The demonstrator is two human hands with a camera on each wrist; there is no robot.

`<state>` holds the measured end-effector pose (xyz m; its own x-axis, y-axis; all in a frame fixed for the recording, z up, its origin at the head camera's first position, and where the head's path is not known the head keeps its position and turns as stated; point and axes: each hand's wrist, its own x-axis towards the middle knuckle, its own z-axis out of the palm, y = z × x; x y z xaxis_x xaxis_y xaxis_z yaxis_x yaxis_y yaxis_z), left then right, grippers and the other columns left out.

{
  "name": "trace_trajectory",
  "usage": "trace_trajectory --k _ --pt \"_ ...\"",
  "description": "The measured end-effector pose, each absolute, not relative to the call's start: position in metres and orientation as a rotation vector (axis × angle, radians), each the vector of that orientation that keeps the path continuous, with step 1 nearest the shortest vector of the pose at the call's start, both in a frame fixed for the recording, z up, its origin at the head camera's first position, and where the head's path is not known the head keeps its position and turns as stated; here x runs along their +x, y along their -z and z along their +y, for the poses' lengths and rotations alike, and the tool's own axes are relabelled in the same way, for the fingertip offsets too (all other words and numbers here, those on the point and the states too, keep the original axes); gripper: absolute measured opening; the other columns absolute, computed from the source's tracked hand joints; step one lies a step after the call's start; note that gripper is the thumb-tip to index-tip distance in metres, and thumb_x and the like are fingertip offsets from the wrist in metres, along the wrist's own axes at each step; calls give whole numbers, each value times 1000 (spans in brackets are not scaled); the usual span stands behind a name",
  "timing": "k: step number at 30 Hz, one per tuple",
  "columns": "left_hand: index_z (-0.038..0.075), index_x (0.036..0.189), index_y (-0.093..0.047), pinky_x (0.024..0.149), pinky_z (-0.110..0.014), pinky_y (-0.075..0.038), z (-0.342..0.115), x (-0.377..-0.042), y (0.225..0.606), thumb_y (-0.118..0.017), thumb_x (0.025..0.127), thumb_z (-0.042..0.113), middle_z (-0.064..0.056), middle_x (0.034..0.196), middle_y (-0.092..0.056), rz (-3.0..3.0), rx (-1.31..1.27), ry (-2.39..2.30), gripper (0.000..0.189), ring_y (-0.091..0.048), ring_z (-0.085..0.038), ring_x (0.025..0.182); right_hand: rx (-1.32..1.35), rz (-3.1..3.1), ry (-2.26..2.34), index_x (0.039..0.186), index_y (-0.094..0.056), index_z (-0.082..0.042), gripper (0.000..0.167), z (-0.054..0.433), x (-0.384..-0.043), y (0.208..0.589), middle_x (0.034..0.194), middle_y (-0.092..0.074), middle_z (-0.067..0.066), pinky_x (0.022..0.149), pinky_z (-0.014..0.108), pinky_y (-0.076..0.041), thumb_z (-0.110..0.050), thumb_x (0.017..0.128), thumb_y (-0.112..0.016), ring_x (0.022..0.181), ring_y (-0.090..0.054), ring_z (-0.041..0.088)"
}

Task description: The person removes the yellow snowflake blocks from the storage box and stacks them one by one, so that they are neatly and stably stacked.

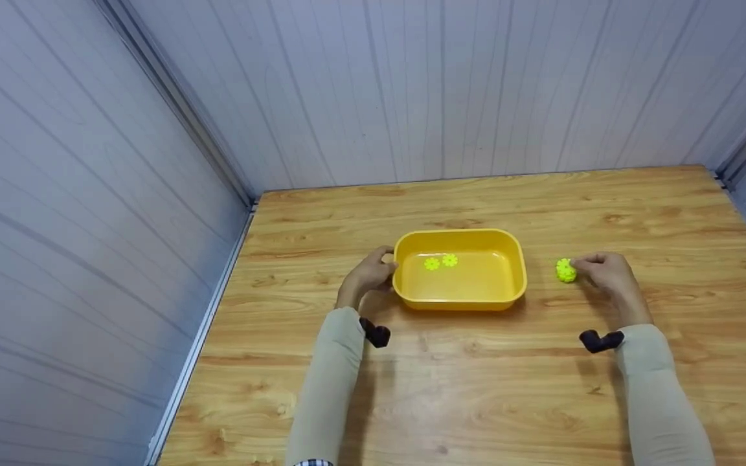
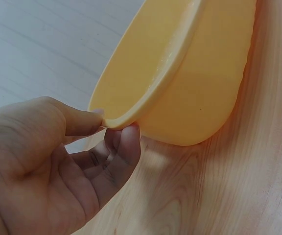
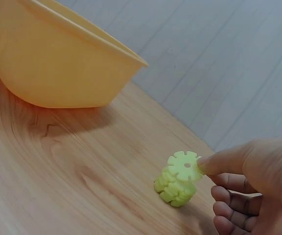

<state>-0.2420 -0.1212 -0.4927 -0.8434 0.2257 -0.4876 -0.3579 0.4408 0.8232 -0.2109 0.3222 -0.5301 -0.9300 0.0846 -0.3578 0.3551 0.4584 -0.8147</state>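
Observation:
A yellow plastic basin (image 1: 460,305) stands on the wooden table, with two bright yellow-green notched discs (image 1: 432,263) lying on its bottom. My left hand (image 1: 368,275) pinches the basin's left rim between thumb and fingers, as the left wrist view shows close up. To the right of the basin, my right hand (image 1: 609,275) pinches a notched disc (image 3: 184,165) with a hole in its middle by its edge. That disc is tilted just over a stack of similar discs (image 3: 174,191) on the table; whether it touches the stack I cannot tell.
The wood-grain table (image 1: 476,388) reaches back to a pale panelled wall (image 1: 412,90). Another panelled wall (image 1: 75,226) borders it at the left. Small black mounts (image 1: 599,341) sit at both wrists.

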Motion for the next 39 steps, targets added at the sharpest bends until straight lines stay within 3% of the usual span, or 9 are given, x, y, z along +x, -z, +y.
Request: trace_trajectory --k 6,10,16,21,23,30,36,39 --pt "14 144 -36 78 -40 -50 -121 -243 494 -41 103 17 -11 86 -54 2154 -118 -1419 42 -50 -14 65 384 2438 1434 128 -51 1 56 324 -211 530 103 -53 3 71 29 -44 -43 95 -52 79 -46 14" --pt "15 143 -38 83 -43 -52 -121 -243 495 -42 102 17 -15 94 -58 2174 -124 -1411 41 -53 -13 65 384 2418 1436 128 -51 1 56 325 -211 529 104 -53 1 72 29 -45 -43 95 -53 81 -47 13" --pt "13 143 -38 86 -46 -52 -121 -244 496 -42 102 16 -19 99 -60 2194 -114 -1396 41 -54 -13 66 388 2407 1402 127 -51 1 55 325 -209 528 89 -54 -2 66 30 -43 -44 96 -52 67 -43 11" --pt "13 142 -38 88 -48 -51 -121 -243 494 -41 103 16 -17 96 -58 2186 -108 -1399 40 -53 -13 66 378 2439 1363 126 -52 1 55 324 -208 529 107 -53 7 70 31 -43 -44 96 -50 75 -44 15" --pt "13 142 -38 87 -47 -51 -121 -242 494 -41 103 16 -16 95 -58 2190 -105 -1394 40 -53 -13 66 368 2453 1350 125 -52 2 54 324 -208 530 106 -53 7 69 31 -43 -44 96 -50 74 -43 14" --pt "14 143 -38 88 -48 -51 -121 -242 493 -41 102 17 -20 103 -60 2192 -111 -1391 41 -54 -14 67 375 2452 1354 124 -53 0 50 327 -209 532 74 -51 -5 58 31 -41 -42 97 -51 55 -38 9" --pt "14 142 -38 88 -47 -51 -122 -242 494 -42 102 17 -21 106 -60 2190 -117 -1389 41 -55 -14 68 352 2473 1338 122 -54 1 51 327 -208 533 82 -53 -2 61 31 -40 -43 96 -50 60 -40 11" --pt "14 143 -37 87 -46 -50 -122 -242 493 -42 102 17 -18 98 -59 2169 -118 -1409 41 -54 -15 67 360 2461 1340 123 -53 0 50 328 -208 533 71 -51 -6 56 30 -39 -42 97 -50 55 -38 9"
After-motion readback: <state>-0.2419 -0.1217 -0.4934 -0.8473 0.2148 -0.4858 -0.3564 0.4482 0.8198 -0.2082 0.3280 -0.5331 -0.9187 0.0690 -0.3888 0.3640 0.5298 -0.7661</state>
